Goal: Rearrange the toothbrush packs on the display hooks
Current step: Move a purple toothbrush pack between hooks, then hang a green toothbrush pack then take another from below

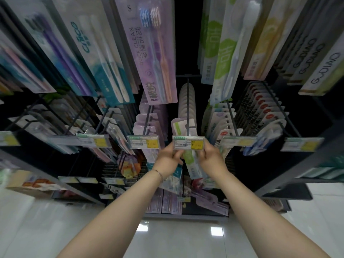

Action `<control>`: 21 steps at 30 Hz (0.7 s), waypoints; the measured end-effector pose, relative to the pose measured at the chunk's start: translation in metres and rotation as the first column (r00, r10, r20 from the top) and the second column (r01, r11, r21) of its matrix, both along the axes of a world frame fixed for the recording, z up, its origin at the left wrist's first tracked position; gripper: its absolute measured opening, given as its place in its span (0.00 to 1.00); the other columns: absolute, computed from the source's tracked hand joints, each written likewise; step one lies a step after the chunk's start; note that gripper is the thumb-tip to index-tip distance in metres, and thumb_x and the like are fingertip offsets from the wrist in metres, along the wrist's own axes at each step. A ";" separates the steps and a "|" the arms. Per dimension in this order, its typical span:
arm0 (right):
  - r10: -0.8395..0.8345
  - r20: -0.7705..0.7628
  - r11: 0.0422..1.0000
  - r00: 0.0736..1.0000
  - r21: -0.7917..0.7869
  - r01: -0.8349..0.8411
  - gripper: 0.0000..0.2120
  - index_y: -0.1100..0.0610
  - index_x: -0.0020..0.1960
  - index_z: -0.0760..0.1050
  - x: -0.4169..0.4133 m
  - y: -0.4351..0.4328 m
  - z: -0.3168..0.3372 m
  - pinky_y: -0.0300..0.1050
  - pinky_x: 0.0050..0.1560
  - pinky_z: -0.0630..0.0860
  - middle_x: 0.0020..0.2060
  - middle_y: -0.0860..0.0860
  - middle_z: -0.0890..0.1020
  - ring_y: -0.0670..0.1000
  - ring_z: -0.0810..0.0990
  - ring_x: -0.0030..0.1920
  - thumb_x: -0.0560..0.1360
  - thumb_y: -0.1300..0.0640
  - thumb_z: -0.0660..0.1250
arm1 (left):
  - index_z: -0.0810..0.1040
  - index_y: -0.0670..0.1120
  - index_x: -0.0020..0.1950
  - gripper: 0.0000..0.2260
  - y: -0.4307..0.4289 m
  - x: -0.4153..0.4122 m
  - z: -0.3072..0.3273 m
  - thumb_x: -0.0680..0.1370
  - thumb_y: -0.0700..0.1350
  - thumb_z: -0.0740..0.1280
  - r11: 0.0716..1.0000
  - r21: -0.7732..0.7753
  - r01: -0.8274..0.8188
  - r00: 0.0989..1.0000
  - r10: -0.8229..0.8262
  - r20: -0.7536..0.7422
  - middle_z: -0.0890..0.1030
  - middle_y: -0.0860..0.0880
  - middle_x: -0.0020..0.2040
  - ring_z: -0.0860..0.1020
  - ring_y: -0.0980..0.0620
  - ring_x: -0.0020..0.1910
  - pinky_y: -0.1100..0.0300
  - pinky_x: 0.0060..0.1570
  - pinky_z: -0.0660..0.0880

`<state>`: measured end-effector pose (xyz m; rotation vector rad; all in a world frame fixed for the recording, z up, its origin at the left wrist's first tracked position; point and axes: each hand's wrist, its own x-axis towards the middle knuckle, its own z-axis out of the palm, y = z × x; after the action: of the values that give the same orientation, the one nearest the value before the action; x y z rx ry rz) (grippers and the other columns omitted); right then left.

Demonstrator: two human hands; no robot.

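Note:
A green-and-white toothbrush pack (193, 167) hangs at the front of the middle display hook (188, 108), its top card behind the hook's price tag (189, 143). Just under that tag, my left hand (167, 160) grips the pack's left edge with curled fingers. On the pack's right edge, my right hand (212, 159) pinches it in the same way. Several more white packs (186, 97) line the same hook behind it. The part of the pack between my hands is partly hidden by my fingers.
Neighbouring hooks carry purple packs (147, 120) to the left and blue-white packs (221, 123) to the right, each with a price tag. Larger packs (158, 53) hang from the row above. Lower shelves (167, 200) hold more packs above a glossy floor (176, 237).

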<state>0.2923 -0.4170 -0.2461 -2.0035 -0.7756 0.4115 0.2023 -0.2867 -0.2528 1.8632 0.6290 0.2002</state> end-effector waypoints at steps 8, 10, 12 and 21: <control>-0.011 0.078 0.999 0.997 -0.044 0.014 0.14 0.47 0.62 0.73 -0.005 -0.002 0.008 0.41 0.42 0.69 0.47 0.44 0.77 0.46 0.75 0.47 0.81 0.59 0.57 | 0.73 0.46 0.66 0.13 -0.003 -0.005 -0.003 0.81 0.43 0.61 0.999 -0.055 -0.001 1.000 0.000 -0.007 0.83 0.45 0.45 0.83 0.45 0.39 0.51 0.49 0.80; -0.010 0.069 0.998 0.998 -0.062 0.014 0.15 0.47 0.61 0.74 -0.007 0.000 0.008 0.43 0.43 0.72 0.48 0.48 0.79 0.49 0.76 0.47 0.80 0.60 0.56 | 0.73 0.47 0.63 0.10 -0.003 -0.007 -0.002 0.81 0.42 0.61 0.998 -0.064 -0.017 1.000 0.017 0.002 0.83 0.45 0.43 0.83 0.45 0.39 0.49 0.50 0.80; -0.006 0.061 0.996 0.998 -0.088 0.012 0.13 0.51 0.60 0.75 -0.008 0.003 0.007 0.45 0.46 0.74 0.49 0.53 0.80 0.53 0.78 0.49 0.80 0.60 0.57 | 0.74 0.48 0.54 0.04 -0.003 -0.012 -0.001 0.81 0.41 0.61 0.997 -0.073 -0.015 1.000 0.014 -0.010 0.82 0.40 0.44 0.83 0.43 0.40 0.47 0.51 0.79; 0.101 0.033 0.973 0.994 -0.212 -0.092 0.09 0.58 0.47 0.70 -0.028 0.004 -0.001 0.48 0.39 0.68 0.36 0.51 0.77 0.52 0.76 0.38 0.82 0.54 0.56 | 0.75 0.50 0.54 0.03 0.002 -0.042 -0.008 0.80 0.44 0.64 0.998 -0.050 0.035 0.996 -0.039 -0.080 0.84 0.43 0.46 0.84 0.48 0.42 0.46 0.50 0.80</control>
<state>0.2648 -0.4126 -0.2469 -2.1832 -0.8910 0.5269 0.1607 -0.2851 -0.2609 1.8416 0.6487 0.0852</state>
